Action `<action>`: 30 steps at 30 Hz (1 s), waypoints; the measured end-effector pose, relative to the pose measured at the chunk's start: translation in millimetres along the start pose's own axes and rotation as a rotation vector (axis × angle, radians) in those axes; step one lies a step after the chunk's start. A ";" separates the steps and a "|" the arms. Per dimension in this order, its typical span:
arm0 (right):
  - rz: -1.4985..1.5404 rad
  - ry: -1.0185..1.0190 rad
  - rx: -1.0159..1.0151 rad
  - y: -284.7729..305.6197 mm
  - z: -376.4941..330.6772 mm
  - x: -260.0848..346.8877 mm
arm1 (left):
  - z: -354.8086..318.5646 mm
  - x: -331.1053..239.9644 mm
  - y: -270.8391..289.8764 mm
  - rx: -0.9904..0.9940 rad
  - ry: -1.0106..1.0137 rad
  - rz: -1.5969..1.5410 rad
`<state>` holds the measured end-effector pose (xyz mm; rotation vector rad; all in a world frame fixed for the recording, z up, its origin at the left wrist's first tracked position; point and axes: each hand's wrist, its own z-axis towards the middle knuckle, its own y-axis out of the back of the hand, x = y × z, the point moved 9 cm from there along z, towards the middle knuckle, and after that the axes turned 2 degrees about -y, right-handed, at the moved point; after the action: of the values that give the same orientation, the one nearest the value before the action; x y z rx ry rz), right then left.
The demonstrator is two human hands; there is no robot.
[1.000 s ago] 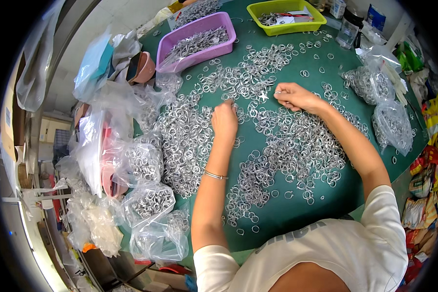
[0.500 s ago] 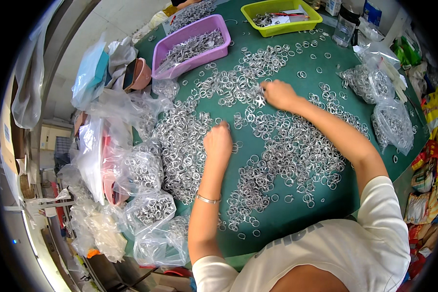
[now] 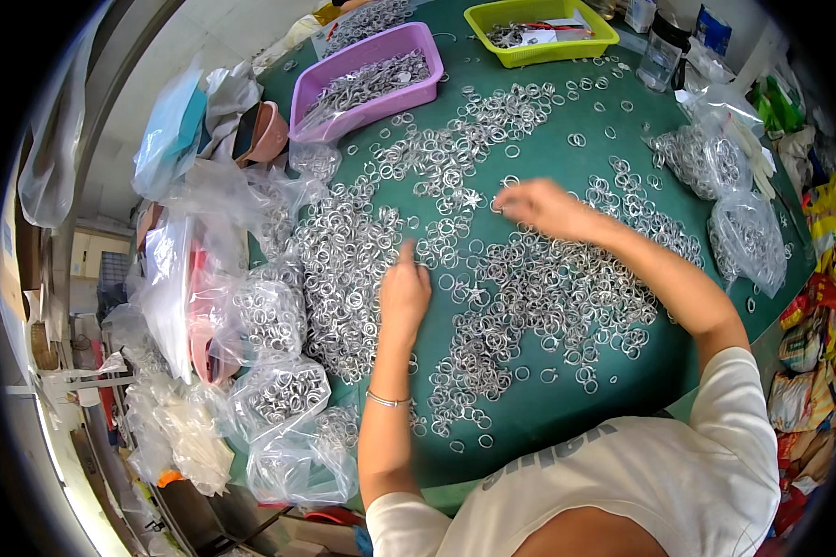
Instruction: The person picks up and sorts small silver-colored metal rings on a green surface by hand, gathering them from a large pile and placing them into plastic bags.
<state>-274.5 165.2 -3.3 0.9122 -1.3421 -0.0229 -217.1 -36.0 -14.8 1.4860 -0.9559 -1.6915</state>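
Loose silver-coloured metal rings cover much of a green table [image 3: 455,93]. My left hand [image 3: 405,295] is at the right edge of the left ring pile [image 3: 344,278]. Its index finger is stretched out toward the rings, the other fingers partly curled, and nothing shows in its grip. Over the upper edge of the right ring pile [image 3: 567,297] is my right hand [image 3: 546,210], blurred, its fingertips pointing left. Whether it pinches a ring is not clear. One star-topped ring [image 3: 472,200] lies left of those fingertips, another star-topped ring [image 3: 476,294] lower down.
Behind the piles stand a purple basket [image 3: 429,93] of metal pieces and a yellow-green basket [image 3: 529,58]. Clear plastic bags of rings [image 3: 269,316] line the left side. More bagged rings [image 3: 748,241] lie at the right edge. A clear jar [image 3: 661,56] stands at the back right.
My right hand has moved right and nearer me, off the upper rings. The left hand has shifted slightly left, its index finger now extended. Rings between the hands lie differently.
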 end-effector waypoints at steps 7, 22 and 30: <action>-0.336 -0.010 -0.196 24.7 17.6 -37.9 | -18.9 -25.3 -15.4 0.205 -0.015 0.089; 1.030 -0.494 0.569 -84.3 -57.5 60.5 | -94.8 -28.0 -3.7 -0.020 0.232 -0.875; 0.594 0.033 0.657 -182.8 -16.7 231.3 | -190.1 -39.8 6.7 -0.073 0.399 -0.771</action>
<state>-108.9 -64.0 81.7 1.0015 -1.5718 0.9302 -23.6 -21.8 -4.2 2.1992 -0.0886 -1.7716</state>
